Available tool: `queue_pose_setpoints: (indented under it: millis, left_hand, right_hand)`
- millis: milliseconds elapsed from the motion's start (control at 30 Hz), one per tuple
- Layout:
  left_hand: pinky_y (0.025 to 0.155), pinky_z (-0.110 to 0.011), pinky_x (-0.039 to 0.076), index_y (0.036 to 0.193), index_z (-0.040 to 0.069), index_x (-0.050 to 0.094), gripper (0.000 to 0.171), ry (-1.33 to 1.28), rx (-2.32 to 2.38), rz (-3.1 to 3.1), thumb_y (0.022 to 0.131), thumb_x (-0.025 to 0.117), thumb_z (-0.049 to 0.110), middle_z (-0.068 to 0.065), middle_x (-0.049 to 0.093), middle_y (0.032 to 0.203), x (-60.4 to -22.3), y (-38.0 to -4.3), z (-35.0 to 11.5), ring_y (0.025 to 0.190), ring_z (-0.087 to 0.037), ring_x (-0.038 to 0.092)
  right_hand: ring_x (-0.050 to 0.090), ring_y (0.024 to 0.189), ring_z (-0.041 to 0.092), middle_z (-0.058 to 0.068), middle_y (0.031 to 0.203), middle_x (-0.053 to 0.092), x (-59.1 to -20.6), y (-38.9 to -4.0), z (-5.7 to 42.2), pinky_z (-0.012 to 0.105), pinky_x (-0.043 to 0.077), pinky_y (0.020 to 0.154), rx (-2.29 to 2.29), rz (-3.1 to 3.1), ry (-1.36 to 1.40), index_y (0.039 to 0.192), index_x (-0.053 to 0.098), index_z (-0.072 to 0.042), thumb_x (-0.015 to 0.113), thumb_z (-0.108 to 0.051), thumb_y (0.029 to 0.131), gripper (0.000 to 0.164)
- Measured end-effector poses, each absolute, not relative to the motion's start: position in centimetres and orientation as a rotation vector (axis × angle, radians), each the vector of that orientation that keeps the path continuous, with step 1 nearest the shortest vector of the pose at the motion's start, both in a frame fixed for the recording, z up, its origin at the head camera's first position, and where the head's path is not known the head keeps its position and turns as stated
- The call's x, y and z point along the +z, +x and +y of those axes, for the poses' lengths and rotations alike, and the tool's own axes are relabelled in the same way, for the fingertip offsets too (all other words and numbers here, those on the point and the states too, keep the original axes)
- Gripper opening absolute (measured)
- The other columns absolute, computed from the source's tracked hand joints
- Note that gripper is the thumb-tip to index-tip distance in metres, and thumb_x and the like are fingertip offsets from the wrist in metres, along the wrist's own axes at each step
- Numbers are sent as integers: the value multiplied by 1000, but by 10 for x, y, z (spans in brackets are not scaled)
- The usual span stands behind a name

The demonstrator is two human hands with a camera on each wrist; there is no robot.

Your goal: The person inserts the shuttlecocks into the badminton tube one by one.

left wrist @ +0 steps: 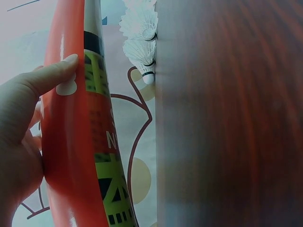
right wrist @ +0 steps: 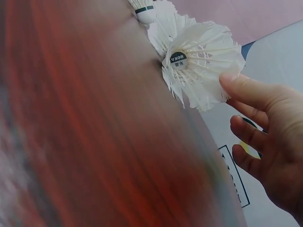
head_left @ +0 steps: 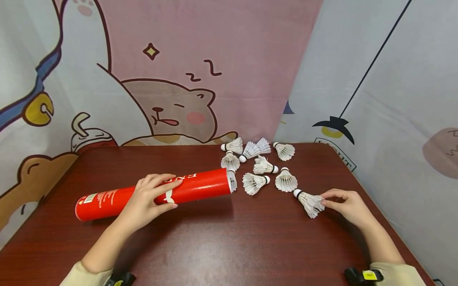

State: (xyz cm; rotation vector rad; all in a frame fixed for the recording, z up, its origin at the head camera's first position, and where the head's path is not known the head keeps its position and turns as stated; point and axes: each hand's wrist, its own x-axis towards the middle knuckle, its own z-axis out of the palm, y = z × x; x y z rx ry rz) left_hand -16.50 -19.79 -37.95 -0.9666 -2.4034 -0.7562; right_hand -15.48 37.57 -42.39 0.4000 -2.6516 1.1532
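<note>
My left hand point(head_left: 148, 198) grips a long red shuttlecock tube point(head_left: 204, 186) around its middle, thumb on the near side. The tube lies across the left of the view, its right end raised above the table and its left end lower. In the left wrist view the tube point(left wrist: 66, 142) shows a yellow-green patterned strip along one side. With thumb and forefinger my right hand point(head_left: 347, 204) pinches the feather skirt of a white shuttlecock point(head_left: 310, 203), whose cork points up and left. The right wrist view looks into the open skirt of that shuttlecock point(right wrist: 208, 52).
Several more white shuttlecocks point(head_left: 254, 183) lie scattered at the back right of the dark brown table point(head_left: 214, 246), some partly behind the tube's end. A cartoon-printed cloth point(head_left: 250, 59) hangs behind the table and along its right side.
</note>
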Motion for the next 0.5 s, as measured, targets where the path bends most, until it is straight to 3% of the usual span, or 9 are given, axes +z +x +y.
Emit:
queue_pose_setpoints:
  millis: [500]
  left_hand:
    - [89,-47,29,129,24,63,72,-970,-762,-2403,63,90,17,0,55,127,-380,-165,-198,113,-23,45]
  right_hand:
    - [57,77,0,-7,84,69,-413,-151,361,16,44,64,1049,-2593,353,88,73,-8,75,-3,81,9]
